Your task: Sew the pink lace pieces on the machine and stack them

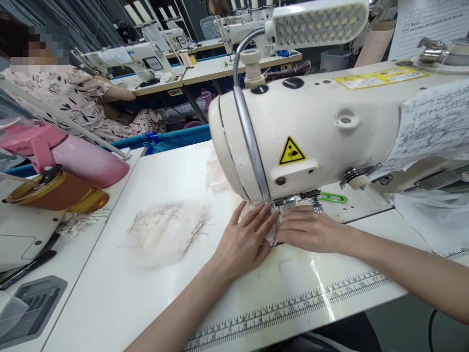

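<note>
A pale pink lace piece (pixel 271 236) lies beneath the head of a white sewing machine (pixel 308 122), mostly covered by my hands. My left hand (pixel 245 242) rests flat on it, fingers stretched forward and slightly apart. From the right, my right hand (pixel 309 230) meets the lace with fingers pressed together at its edge; the thumb is hidden. The metal presser foot area (pixel 286 201) sits just ahead of my fingertips, and the needle cannot be made out. Another sheer pale pink fabric piece (pixel 164 234) with loose threads lies to the left on the table.
A green thread snipper (pixel 332 197) lies behind my right hand. At left stand a pink bottle (pixel 88 156) and an amber container (pixel 73 193). A printed ruler (pixel 293 308) runs along the table's front edge. A person (pixel 73 98) sits by other machines.
</note>
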Motion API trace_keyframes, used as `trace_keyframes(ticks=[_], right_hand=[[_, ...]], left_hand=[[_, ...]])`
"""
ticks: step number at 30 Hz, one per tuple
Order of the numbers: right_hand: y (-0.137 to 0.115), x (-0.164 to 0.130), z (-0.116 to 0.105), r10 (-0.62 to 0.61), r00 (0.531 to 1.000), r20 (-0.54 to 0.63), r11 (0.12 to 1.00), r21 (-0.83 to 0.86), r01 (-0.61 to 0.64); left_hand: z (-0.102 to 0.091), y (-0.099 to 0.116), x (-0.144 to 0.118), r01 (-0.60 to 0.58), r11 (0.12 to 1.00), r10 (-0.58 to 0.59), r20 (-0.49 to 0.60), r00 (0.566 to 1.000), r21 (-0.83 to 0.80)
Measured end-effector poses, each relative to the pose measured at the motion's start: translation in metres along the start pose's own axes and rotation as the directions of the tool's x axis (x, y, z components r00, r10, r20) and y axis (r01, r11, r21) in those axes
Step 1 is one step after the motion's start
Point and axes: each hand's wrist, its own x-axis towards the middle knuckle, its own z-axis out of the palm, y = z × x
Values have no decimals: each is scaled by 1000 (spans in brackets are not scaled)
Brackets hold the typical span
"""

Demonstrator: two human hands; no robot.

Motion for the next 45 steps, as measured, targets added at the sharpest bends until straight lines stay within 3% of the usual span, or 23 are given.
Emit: trace_keyframes(ticks=[12, 21, 27, 30, 34, 37, 45], right_hand=[[3, 3, -10, -10, 998, -64, 991, -137, 1], [4, 11, -20, -30, 989, -145, 940, -341, -21], [6, 5, -19, 68, 995, -67, 913, -399, -89], [8, 3, -17, 106, 994, -40, 914, -390, -113], [9, 3, -13, 37, 994, -101, 926, -372, -73], [6, 5, -10, 54, 991, -126, 947, -309, -91], [0, 6, 1, 167, 986, 0, 983, -70, -167]], left_hand=[[2, 2, 1, 30, 999, -30, 7, 1000, 25], [1, 2, 1, 21, 998, -24, 45, 999, 51], [0, 4, 1, 14, 997, -14, -10, 1000, 73], [1, 5, 0, -50, 996, 56, -84, 995, 76], [3, 6, 0, -171, 982, 181, -148, 972, 73], [2, 5, 0, -150, 986, 161, -175, 971, 78], [0, 1, 2, -80, 994, 93, -174, 980, 77]])
